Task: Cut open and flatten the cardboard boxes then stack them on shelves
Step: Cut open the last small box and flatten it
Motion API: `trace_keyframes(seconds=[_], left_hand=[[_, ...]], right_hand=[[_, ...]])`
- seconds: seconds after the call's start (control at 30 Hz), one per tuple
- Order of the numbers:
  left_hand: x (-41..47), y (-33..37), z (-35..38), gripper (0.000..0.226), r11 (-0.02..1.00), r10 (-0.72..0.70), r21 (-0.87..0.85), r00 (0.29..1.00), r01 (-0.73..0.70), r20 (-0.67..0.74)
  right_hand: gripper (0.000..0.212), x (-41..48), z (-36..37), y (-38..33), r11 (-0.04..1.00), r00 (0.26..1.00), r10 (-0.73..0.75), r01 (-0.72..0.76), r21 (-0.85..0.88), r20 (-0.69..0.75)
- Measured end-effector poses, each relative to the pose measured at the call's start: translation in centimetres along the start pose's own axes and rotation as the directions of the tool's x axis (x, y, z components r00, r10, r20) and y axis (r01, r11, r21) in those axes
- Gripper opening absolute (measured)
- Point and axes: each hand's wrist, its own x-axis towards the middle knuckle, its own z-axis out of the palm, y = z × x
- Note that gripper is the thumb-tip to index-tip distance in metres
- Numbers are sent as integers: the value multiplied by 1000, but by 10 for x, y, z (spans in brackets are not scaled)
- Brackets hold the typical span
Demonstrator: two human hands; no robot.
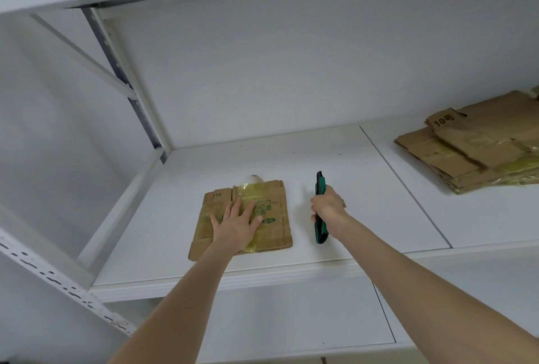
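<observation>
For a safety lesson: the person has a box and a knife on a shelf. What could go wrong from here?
1. The right hand grips the knife close to the left hand, which presses flat on the box. A slip might cut fingers; whether the blade is out cannot be told.
2. The box lies near the front edge of the shelf, apart from the stack, and might slide off.

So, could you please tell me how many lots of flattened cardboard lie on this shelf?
2. One flattened box lies under the left hand; a stack sits far right, cut off by the frame, so more may be hidden.
</observation>
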Motion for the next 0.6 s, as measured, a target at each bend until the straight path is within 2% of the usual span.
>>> trace_keyframes(seconds=[0.13, 0.23, 0.37, 0.47, 0.53, 0.6], left_hand=[[0, -2, -1, 58, 1000, 10, -1, 1000, -10, 0], [3, -2, -3, 58, 1000, 26, 2, 1000, -26, 3], [4, -8, -9, 56, 998, 67, -14, 997, -68, -43], [2, -15, -10, 55, 996, 91, -10, 991, -92, -102], [1, -21, -9, 56, 998, 52, -35, 983, -59, -175], [2, -29, -12, 63, 991, -55, -128, 972, 26, -229]], right_hand=[[38, 2, 10, -7, 989, 999, -51, 48, -138, -14], [23, 5, 20, -11, 939, 993, -113, 98, -329, -28], [27, 9, 26, -11, 768, 970, -226, 119, -629, -92], [25, 13, 31, -12, 661, 971, -223, 84, -745, -88], [18, 13, 34, -10, 581, 972, -224, 79, -810, -66], [14, 12, 36, -8, 475, 955, -292, 96, -875, -54]])
